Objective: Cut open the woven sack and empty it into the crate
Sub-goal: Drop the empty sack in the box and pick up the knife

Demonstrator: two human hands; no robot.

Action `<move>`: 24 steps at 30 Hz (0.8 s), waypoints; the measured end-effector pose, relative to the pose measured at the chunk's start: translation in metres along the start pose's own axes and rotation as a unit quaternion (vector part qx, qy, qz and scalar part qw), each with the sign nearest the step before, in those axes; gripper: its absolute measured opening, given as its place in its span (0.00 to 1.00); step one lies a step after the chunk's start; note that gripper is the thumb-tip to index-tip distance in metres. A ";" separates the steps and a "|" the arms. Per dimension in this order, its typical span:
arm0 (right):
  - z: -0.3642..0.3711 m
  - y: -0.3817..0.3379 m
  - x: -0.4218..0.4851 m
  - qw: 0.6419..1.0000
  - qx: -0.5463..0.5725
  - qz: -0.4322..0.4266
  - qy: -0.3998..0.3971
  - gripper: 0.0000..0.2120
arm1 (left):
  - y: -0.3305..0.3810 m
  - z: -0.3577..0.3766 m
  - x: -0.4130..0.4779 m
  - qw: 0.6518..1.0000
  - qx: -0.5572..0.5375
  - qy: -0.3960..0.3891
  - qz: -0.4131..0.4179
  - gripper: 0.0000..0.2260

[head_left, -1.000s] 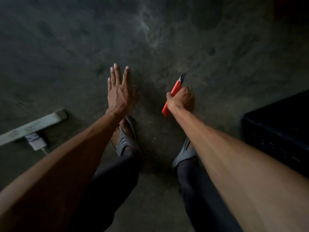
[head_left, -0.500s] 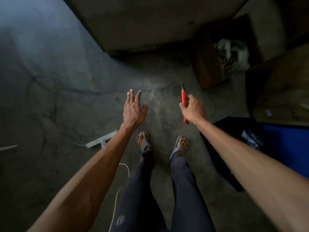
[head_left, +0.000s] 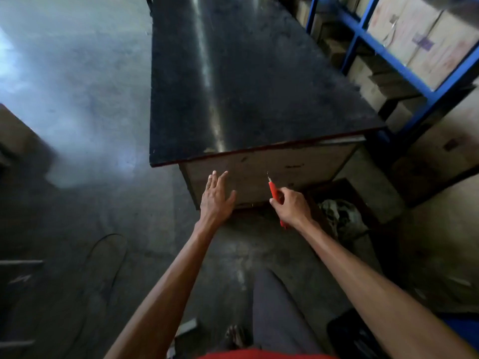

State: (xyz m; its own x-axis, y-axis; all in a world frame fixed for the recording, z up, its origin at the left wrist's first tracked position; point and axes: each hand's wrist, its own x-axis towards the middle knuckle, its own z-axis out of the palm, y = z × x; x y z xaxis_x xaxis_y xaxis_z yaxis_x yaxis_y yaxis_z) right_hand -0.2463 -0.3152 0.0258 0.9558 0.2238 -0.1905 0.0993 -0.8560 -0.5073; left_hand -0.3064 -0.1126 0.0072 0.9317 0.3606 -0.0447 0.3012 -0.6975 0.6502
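Observation:
My right hand (head_left: 291, 207) grips a red utility knife (head_left: 274, 193) with its blade pointing up and away, in front of the table's end panel. To its left my left hand (head_left: 216, 199) is empty, held flat with fingers spread. A dark plastic crate (head_left: 355, 338) shows partly at the bottom right, under my right forearm. A crumpled pale bundle (head_left: 339, 216), possibly the woven sack, lies in a dark box on the floor right of my right hand; I cannot tell for sure.
A long black-topped table (head_left: 246, 86) stands straight ahead. Blue metal shelving (head_left: 414, 76) loaded with cardboard boxes (head_left: 414, 35) runs along the right. A cable (head_left: 103, 244) loops on the concrete floor at left. Another box edge (head_left: 18, 141) sits at far left.
The view has tilted up from the floor and my feet to the table and shelving. Both hands stay held out in front, the right still gripping the knife.

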 end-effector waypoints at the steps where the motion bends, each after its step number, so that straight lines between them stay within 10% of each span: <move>1: 0.000 -0.006 0.012 1.000 0.003 -0.004 0.001 0.15 | -0.003 -0.002 0.010 1.000 -0.003 0.004 0.000 0.29; 24: 0.082 -0.082 0.471 0.993 0.069 0.074 -0.058 0.14 | -0.105 0.051 0.406 0.985 0.088 -0.067 -0.135 0.32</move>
State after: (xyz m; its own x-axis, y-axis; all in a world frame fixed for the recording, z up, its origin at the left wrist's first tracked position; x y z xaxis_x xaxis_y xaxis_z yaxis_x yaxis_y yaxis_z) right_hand 0.1726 -0.1008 -0.0913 0.9177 0.1598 -0.3636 -0.0860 -0.8138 -0.5748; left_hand 0.0506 0.0751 -0.1179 0.8274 0.4711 -0.3056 0.5616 -0.6884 0.4591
